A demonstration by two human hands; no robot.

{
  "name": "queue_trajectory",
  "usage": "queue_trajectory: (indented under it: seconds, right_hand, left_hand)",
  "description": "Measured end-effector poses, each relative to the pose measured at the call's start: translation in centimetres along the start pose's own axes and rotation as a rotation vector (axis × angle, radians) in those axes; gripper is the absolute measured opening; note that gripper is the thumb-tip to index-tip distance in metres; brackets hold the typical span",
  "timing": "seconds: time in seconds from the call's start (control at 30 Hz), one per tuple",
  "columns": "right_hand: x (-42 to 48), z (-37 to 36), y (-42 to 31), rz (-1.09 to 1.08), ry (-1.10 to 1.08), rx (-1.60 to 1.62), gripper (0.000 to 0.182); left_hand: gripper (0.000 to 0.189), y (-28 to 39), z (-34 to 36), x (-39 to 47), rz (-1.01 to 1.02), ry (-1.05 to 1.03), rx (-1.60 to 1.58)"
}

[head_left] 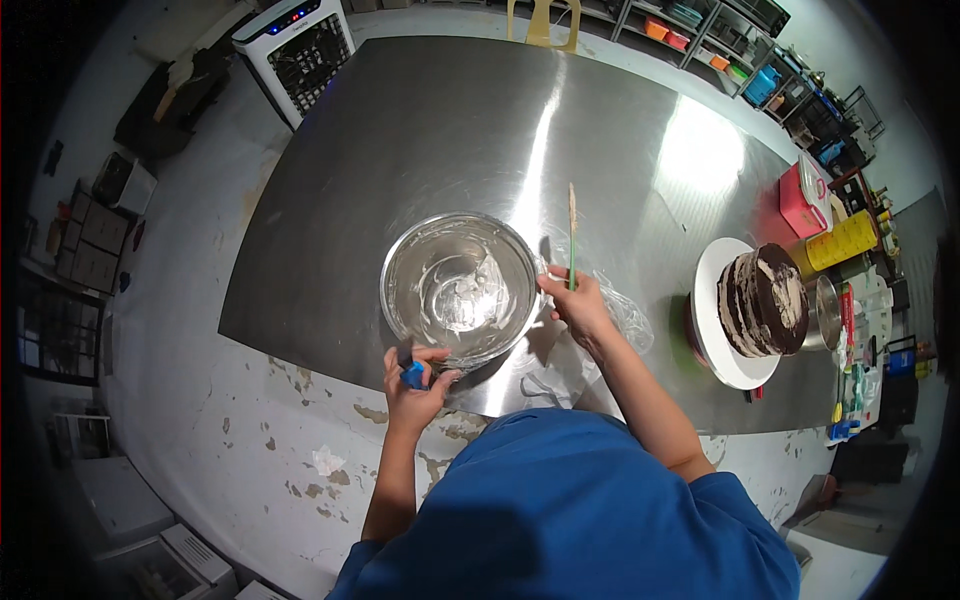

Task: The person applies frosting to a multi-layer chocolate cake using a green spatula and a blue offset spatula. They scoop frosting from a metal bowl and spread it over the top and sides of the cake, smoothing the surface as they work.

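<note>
A steel mixing bowl (pixel 403 330) sits in front of me, its inside smeared with pale cream. At its lower left rim, my left hand (pixel 411 390) holds a blue-handled tool (pixel 413 375) with a dark end. My right hand (pixel 577 304) is at the bowl's right rim and grips a thin green-handled tool (pixel 572 255) pointing away from me, its far end coated with cream. Whether the right fingers also press the rim is hard to tell. Crumpled clear plastic (pixel 626 311) lies beside and under the right wrist.
On the right, a chocolate layer cake (pixel 780 300) partly smeared with cream stands on a white round cake board (pixel 709 300). Beyond it are a metal container (pixel 823 315), a yellow measuring jug (pixel 844 241) and a pink box (pixel 801 201). The steel table (pixel 315 225) ends close to my body.
</note>
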State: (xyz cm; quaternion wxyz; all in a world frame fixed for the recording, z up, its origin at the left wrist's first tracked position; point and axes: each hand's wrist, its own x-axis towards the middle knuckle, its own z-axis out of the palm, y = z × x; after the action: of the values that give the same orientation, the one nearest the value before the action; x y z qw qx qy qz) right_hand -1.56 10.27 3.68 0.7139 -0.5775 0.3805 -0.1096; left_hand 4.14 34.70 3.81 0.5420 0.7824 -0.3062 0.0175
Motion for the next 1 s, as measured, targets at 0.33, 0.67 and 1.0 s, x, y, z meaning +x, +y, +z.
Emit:
queue_trajectory:
  seconds: [0.33, 0.67, 1.0]
  right_hand:
    - [-1.8, -1.2, -1.4, 0.15, -0.159, 0.154, 0.027]
    - [-2.0, -2.2, -1.0, 0.25, -0.247, 0.236, 0.028]
    - [-2.4, -2.3, -1.1, 0.2, -0.24, 0.199, 0.031]
  left_hand:
    - [0.029, -0.8, 2.1, -1.0, 0.061, -0.064, -0.157]
    - [0.037, -0.2, 0.8, -0.3, -0.132, -0.198, -0.258]
    - [0.036, 0.0, 1.2, -0.6, -0.234, -0.339, -0.531]
